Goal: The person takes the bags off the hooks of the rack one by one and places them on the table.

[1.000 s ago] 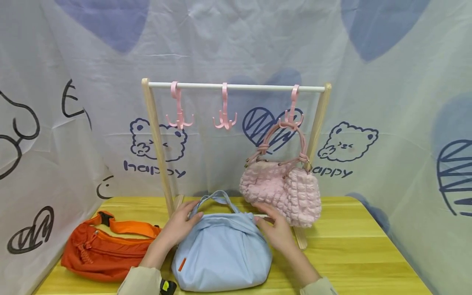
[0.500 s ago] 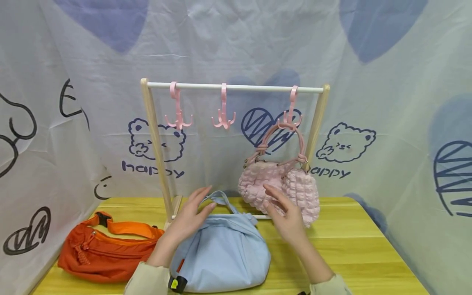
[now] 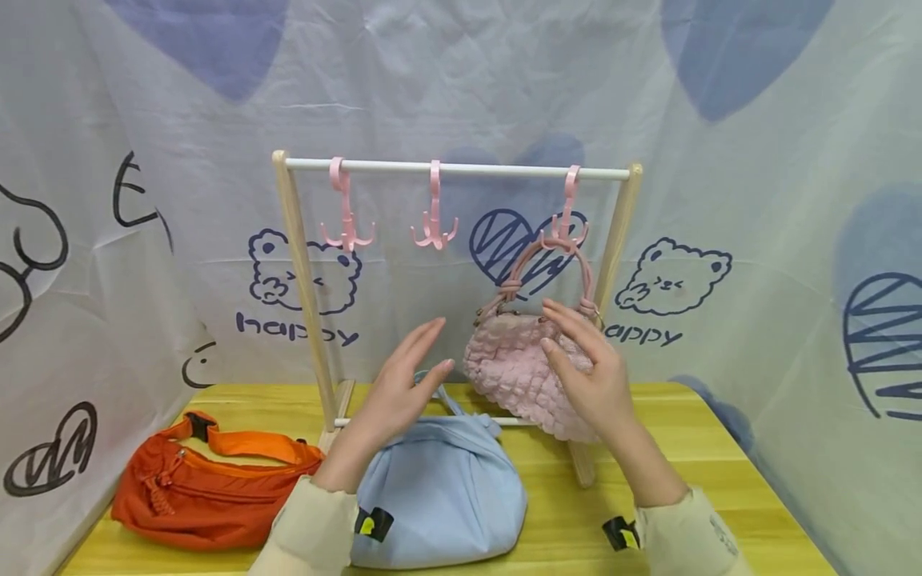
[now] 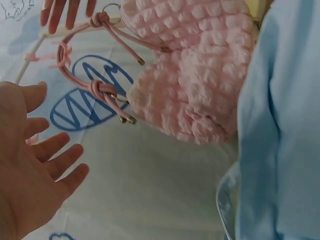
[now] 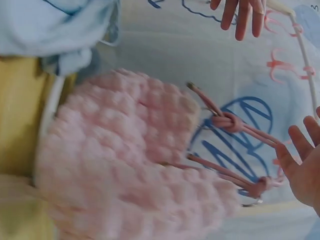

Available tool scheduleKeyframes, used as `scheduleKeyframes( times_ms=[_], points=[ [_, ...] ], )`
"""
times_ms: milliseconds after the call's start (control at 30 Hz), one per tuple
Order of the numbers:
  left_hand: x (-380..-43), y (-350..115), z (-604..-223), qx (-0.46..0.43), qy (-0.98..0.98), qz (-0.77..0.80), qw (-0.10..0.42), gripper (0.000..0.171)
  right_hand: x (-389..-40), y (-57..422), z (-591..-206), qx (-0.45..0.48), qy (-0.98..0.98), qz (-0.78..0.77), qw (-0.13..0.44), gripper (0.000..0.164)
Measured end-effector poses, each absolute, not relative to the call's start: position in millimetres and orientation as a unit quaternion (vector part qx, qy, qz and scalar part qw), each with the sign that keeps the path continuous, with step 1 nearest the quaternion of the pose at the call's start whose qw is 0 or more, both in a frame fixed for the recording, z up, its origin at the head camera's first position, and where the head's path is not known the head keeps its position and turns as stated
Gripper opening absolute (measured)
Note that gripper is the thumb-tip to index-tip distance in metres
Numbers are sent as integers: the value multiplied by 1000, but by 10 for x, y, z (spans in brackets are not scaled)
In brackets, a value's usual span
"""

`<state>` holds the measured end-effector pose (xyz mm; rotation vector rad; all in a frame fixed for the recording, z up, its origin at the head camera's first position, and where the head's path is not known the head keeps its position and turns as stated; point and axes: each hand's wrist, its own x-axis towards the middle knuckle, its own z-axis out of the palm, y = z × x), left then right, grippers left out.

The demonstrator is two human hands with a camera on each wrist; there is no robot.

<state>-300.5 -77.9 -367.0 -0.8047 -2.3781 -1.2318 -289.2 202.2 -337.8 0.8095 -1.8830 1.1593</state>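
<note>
Your right hand sits at the right edge, fingers spread, beside the handle of the pink bag; whether they touch is hard to tell here. At the top you have your left hand, with the blue bag upper left and pink hooks on the rail.

Head view: soft, diffuse illumination of moderate brightness; the bench shows pale sheen, the backdrop faint crease shadows. Wrist views: dimmer, with softer detail; in the right one, the pink bag is blurred, its texture indistinct.
</note>
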Motion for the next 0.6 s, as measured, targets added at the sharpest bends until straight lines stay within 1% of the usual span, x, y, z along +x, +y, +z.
scheduleKeyframes(
  times_ms=[333, 600],
  points=[
    [-3183, -525, -3469, -325, -799, -451, 229, 58, -3118, 2191, -2801, 364, -714, 391, 452, 39],
    [-3322, -321, -3304, -335, -783, -462, 248, 56, -3363, 2319, -2373, 383, -689, 332, 518, 37]
  ],
)
